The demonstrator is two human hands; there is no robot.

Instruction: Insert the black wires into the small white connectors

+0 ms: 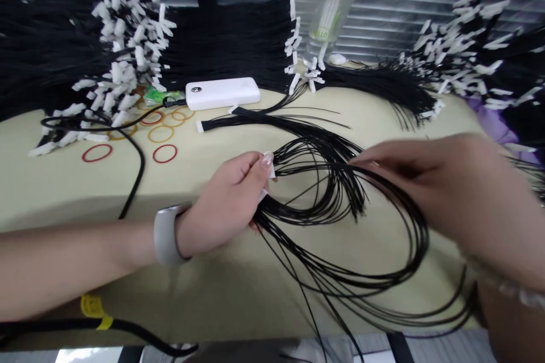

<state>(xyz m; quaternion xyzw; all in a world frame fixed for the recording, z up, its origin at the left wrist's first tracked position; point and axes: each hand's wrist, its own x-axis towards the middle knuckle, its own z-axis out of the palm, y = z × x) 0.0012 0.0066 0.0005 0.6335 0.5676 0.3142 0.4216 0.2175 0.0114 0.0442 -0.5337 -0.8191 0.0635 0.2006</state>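
Your right hand [443, 181], blurred and closest to the camera, has thumb and fingers drawn together on looped black wires [420, 244] above the table [97, 181]. Your left hand [230, 193] is clamped on the same wires at their white plugs [272, 171], thumb pressed on top; its hidden fingers cannot be made out. The hands are apart, with the loops between them and loose strands hanging past the near table edge. You wear a gray watch [168, 236] on the left wrist and a blurred bracelet [511, 290] on the right. Just behind the loops lies a second wire bundle [255, 117]. Red and yellow rubber bands [164, 146] are scattered to the left, near a white device [225, 94] with a black cable [142, 167] at its end. Farther back stand piled wires [230, 34], a clear bottle [327, 22] and window blinds [404, 11].
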